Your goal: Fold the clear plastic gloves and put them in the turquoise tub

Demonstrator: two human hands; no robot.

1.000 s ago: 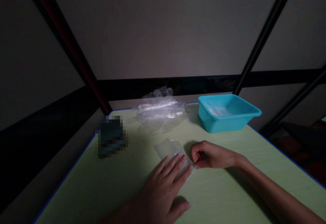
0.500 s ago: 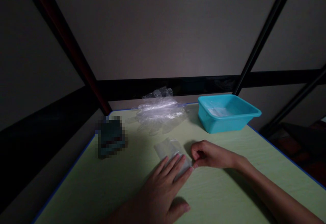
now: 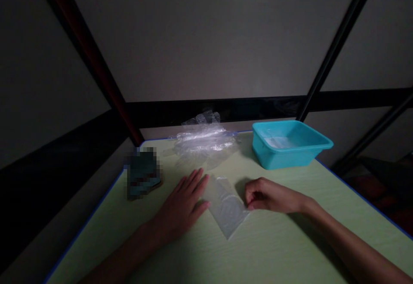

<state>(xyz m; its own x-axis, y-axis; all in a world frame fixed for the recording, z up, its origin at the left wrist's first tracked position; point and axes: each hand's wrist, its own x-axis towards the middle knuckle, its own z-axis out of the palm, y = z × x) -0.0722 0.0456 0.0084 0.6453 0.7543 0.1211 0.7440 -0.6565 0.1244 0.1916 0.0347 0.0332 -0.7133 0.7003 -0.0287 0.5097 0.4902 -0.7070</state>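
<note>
A folded clear plastic glove (image 3: 228, 211) lies flat on the table in front of me, one corner towards me. My left hand (image 3: 183, 202) rests palm down at its left side, fingers stretched out, thumb tip by the plastic's edge. On the other side, my right hand (image 3: 267, 196) is closed, with thumb and finger pinching the plastic's right corner. Behind them lies a loose pile of clear disposable plastic gloves (image 3: 204, 140).
A turquoise plastic basin (image 3: 287, 157) stands at the back right with some thin clear plastic (image 3: 278, 142) inside. At the left edge of the pale green table (image 3: 274, 249) is a dark, pixelated object (image 3: 143, 174). Wall panels (image 3: 206, 38) rise behind the table.
My left hand has slid off the folded plastic to the left and away from me, uncovering it. My right hand stays at the right corner.
</note>
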